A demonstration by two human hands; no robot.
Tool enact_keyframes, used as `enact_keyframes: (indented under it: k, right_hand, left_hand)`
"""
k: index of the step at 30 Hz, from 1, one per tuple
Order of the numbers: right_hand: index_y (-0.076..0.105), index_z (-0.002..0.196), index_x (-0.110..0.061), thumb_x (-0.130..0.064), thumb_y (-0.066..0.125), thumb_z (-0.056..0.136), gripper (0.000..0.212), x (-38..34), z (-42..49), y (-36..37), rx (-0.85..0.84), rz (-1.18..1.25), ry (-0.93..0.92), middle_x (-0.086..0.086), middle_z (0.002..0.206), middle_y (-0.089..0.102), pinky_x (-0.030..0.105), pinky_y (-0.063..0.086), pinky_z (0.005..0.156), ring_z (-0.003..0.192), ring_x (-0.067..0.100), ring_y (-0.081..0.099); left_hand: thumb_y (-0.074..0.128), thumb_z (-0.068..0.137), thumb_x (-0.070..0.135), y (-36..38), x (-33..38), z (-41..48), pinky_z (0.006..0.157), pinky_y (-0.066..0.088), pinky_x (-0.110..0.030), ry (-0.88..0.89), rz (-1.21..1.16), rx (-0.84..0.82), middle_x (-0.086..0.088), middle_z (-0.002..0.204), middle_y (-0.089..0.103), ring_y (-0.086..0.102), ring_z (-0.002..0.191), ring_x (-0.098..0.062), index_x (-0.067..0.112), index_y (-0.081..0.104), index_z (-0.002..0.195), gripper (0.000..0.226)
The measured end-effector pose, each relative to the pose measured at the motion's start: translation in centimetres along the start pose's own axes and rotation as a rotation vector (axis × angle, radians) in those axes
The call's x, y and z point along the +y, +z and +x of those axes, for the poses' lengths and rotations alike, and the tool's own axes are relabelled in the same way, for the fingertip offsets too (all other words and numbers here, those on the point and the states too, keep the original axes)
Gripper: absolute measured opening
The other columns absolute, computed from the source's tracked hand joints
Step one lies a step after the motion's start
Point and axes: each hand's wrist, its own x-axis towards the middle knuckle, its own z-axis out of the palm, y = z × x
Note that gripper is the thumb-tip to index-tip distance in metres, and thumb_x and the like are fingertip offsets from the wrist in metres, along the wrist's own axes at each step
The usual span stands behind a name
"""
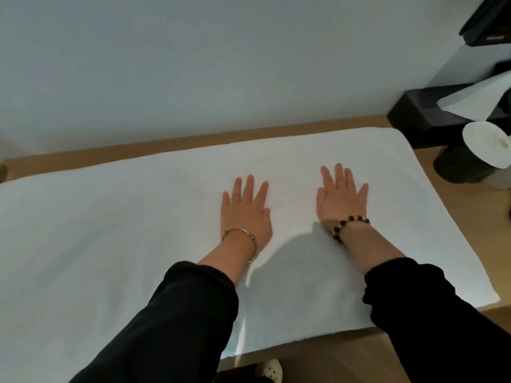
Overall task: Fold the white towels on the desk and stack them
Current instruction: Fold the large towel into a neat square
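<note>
A large white towel (116,233) lies spread flat across the wooden desk (414,352), covering most of it from the left edge to near the right end. My left hand (246,211) rests palm down on the towel near its middle, fingers straight and spread. My right hand (341,199) lies flat on the towel a little to the right, fingers also straight. Both wrists wear bracelets, and both arms are in black sleeves.
A black tissue box (420,111) with a white tissue sticking out stands at the desk's back right corner. In front of it is a dark cup with a white lid (481,147). A pale wall runs behind the desk. A white shoe (269,370) shows below the front edge.
</note>
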Motion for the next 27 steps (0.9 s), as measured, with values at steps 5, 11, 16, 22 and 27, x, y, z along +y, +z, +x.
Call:
enact_keyframes:
  k: [5, 11, 16, 22, 27]
  right_hand:
    - [-0.006, 0.151, -0.023, -0.036, 0.012, 0.101, 0.056, -12.0, -3.9, 0.5, -0.011, 0.029, -0.264, 0.006, 0.158, -0.015, 0.050, -0.005, 0.115, 0.146, 0.023, -0.013]
    - [-0.010, 0.151, -0.019, -0.038, 0.014, 0.101, 0.058, -24.3, -8.8, 3.5, -0.045, -0.034, -0.460, 0.008, 0.157, -0.019, 0.050, -0.005, 0.115, 0.145, 0.026, -0.017]
    - [-0.012, 0.150, -0.016, -0.035, 0.016, 0.101, 0.060, -34.0, -9.8, 4.9, -0.009, -0.044, -0.525, 0.008, 0.157, -0.020, 0.051, -0.005, 0.115, 0.144, 0.026, -0.018]
    - [-0.007, 0.151, -0.016, -0.038, 0.014, 0.096, 0.063, -37.3, -8.5, 7.0, 0.089, -0.032, -0.462, 0.005, 0.159, -0.012, 0.048, -0.003, 0.116, 0.146, 0.022, -0.011]
    - [-0.001, 0.152, -0.017, -0.039, 0.016, 0.093, 0.065, -36.9, -8.3, 7.1, 0.124, -0.039, -0.457, 0.003, 0.160, -0.007, 0.047, -0.001, 0.116, 0.146, 0.020, -0.008]
  left_hand:
    - [0.032, 0.097, 0.025, -3.1, -8.1, -2.3, 0.116, 0.002, -0.042, 0.042, 0.050, -0.064, -0.001, 0.159, -0.007, -0.010, 0.146, -0.023, 0.027, 0.007, 0.151, 0.060]
    - [0.013, 0.098, 0.049, -3.5, -22.7, -10.5, 0.114, -0.004, -0.051, -0.217, 0.209, -0.037, 0.006, 0.157, -0.019, -0.020, 0.144, -0.020, 0.036, -0.010, 0.148, 0.057]
    - [0.012, 0.095, 0.054, -2.8, -29.0, -14.3, 0.112, -0.005, -0.054, -0.322, 0.142, 0.037, 0.007, 0.157, -0.019, -0.019, 0.144, -0.021, 0.041, -0.021, 0.141, 0.058]
    - [0.018, 0.096, 0.052, -2.3, -31.8, -12.3, 0.113, -0.009, -0.049, -0.370, 0.010, 0.059, 0.009, 0.158, -0.014, -0.016, 0.144, -0.013, 0.036, -0.011, 0.148, 0.061]
    - [0.024, 0.097, 0.051, -4.2, -35.5, -10.2, 0.114, 0.005, -0.051, -0.654, -0.129, 0.065, 0.006, 0.159, -0.004, -0.004, 0.146, -0.020, 0.030, 0.000, 0.151, 0.063]
